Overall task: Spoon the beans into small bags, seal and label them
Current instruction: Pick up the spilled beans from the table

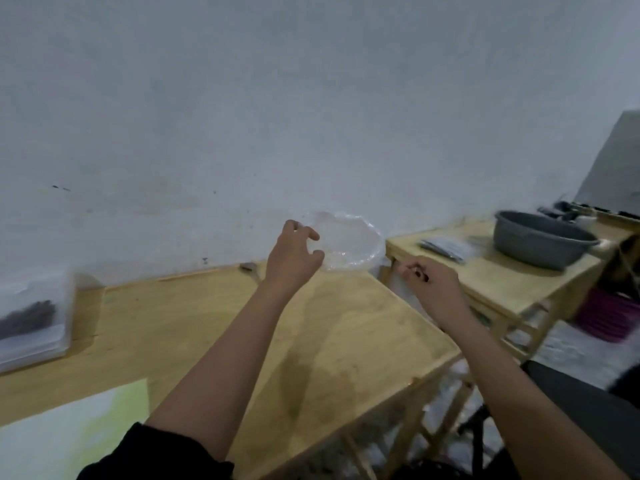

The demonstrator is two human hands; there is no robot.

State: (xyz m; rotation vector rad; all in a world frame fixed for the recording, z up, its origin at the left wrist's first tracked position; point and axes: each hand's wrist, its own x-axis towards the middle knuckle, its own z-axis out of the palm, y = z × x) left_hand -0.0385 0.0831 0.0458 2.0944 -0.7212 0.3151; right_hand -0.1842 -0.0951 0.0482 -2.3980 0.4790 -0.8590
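the left hand [294, 252] pinches an empty clear bag [346, 242], held up over the far edge of the surface [207, 323]. the right hand [427, 280] is loosely curled, holding nothing visible. beans [27, 317] sit in the tub [34, 320] far left. no filled bag shows; filling, sealing and labelling look still ahead.
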